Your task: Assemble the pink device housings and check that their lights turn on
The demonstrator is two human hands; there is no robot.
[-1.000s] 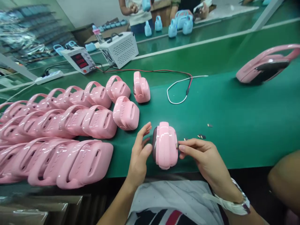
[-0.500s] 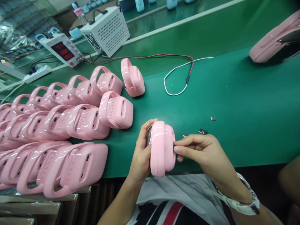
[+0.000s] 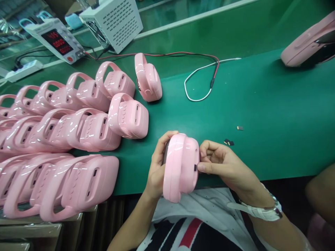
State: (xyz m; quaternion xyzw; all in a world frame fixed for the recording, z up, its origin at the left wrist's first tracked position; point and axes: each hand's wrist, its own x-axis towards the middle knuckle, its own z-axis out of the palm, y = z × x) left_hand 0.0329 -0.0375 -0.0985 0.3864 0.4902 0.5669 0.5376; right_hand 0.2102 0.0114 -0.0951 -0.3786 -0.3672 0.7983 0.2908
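My left hand (image 3: 158, 170) is wrapped round a pink portable speaker (image 3: 180, 167) with a carry handle and a dark front, held above the bench's near edge. Its slotted side faces right. A small black memory card (image 3: 195, 168) shows at the slot in that side. The thumb of my right hand (image 3: 220, 162) touches the speaker's side by the card. Its other fingers are curled, with the index fingertip apart from the thumb. On the green mat, to the right, lie several loose memory cards (image 3: 229, 142), one of them (image 3: 240, 128) farther back.
Rows of pink speakers (image 3: 89, 129) fill the left side. Another speaker (image 3: 309, 42) stands at the far right. A white cable (image 3: 186, 83) with red and black leads runs to a power supply (image 3: 59, 40). Behind stands a vented grey box (image 3: 115, 24). The mat (image 3: 277, 115) covers the bench.
The right thumb and index finger have parted from their pinch at the slot, where the black card now shows. The held speaker has turned slightly, showing more of its slotted side. The view has shifted slightly.
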